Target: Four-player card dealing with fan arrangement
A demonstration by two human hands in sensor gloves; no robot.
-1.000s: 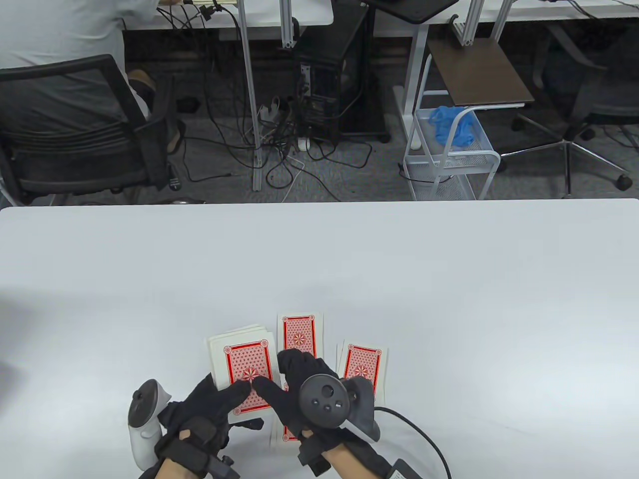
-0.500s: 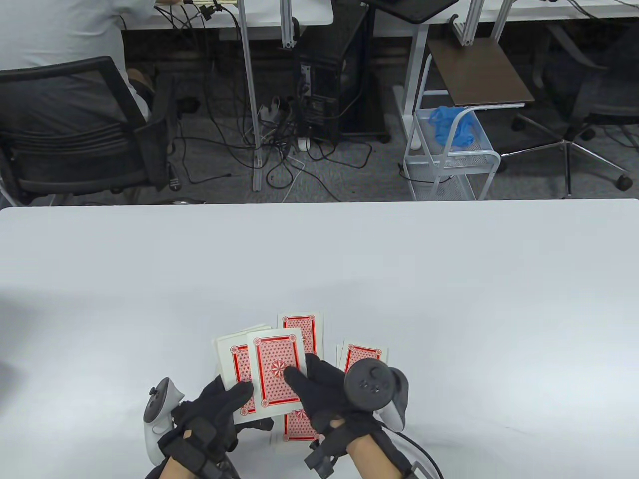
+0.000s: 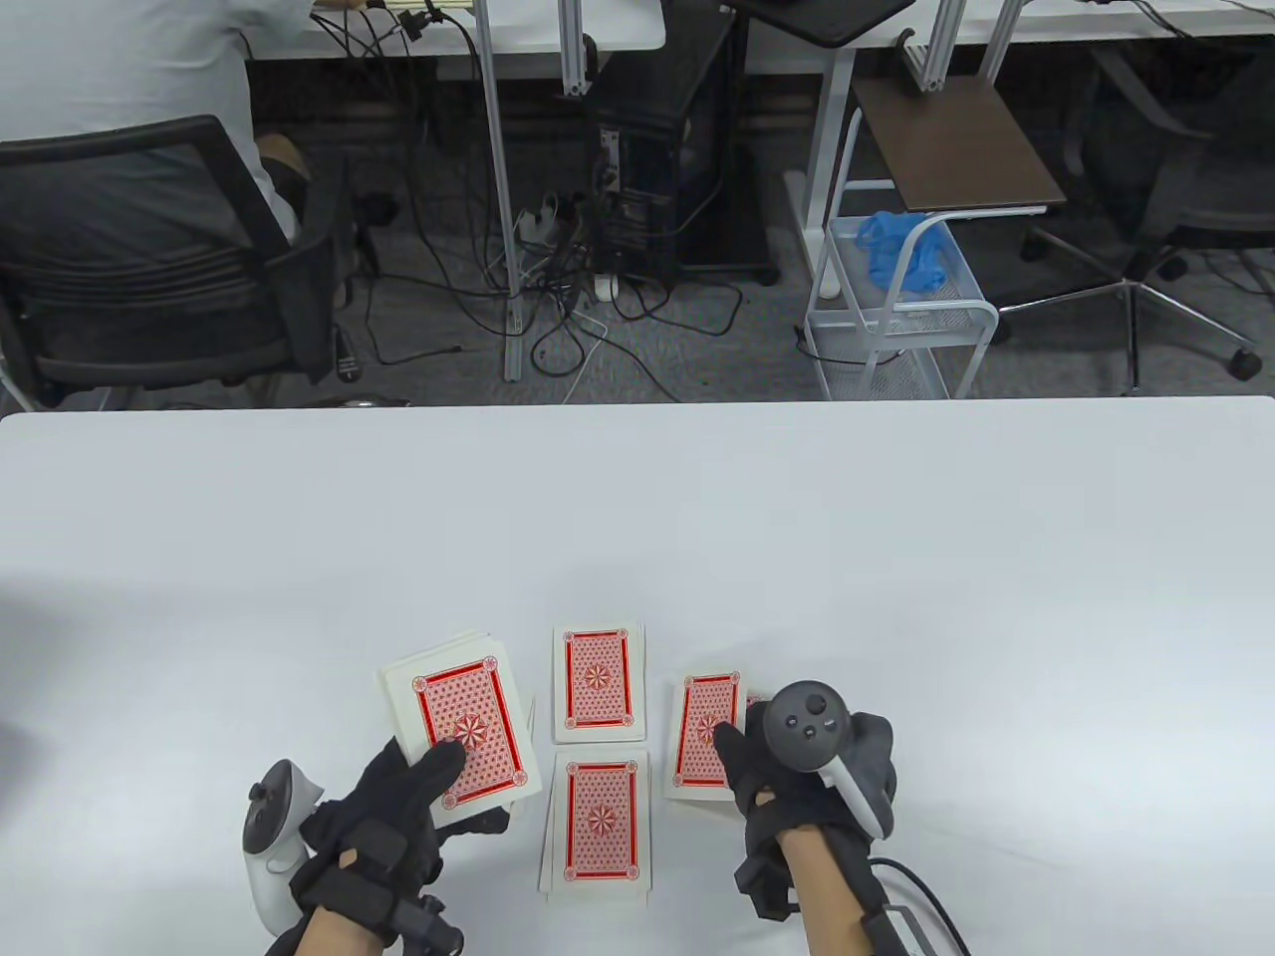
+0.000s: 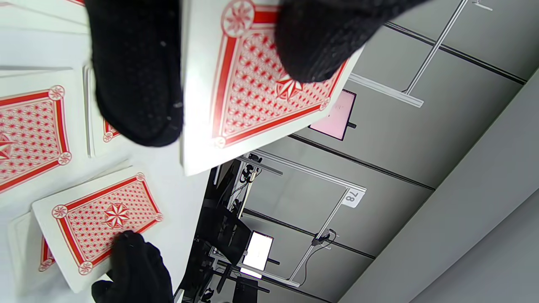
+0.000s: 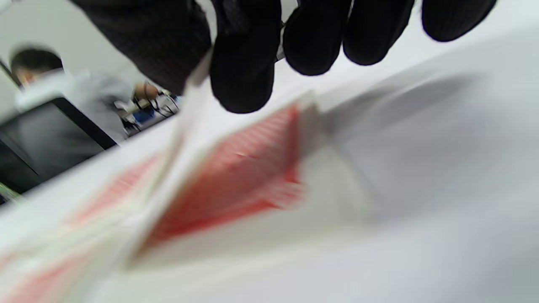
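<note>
My left hand [image 3: 436, 775] grips the deck of red-backed cards [image 3: 460, 727] face down, thumb on top; the left wrist view shows the deck [image 4: 261, 88] under the thumb. My right hand [image 3: 739, 753] pinches a single card [image 3: 707, 732] by its near edge, low over the right pile [image 3: 687, 792]; the right wrist view shows this card [image 5: 236, 176] blurred under the fingers [image 5: 244, 71]. Two more face-down piles lie on the white table [image 3: 896, 558]: a far centre one [image 3: 598, 682] and a near centre one [image 3: 598, 827].
The table's far edge [image 3: 637, 403] runs across the middle of the view. Beyond it stand an office chair [image 3: 149, 259], a white wire cart [image 3: 896, 319] and floor cables. A cable [image 3: 896, 876] trails from my right wrist.
My right hand drew the top card off the deck and carried it right to the right pile. My left hand moved the deck slightly left.
</note>
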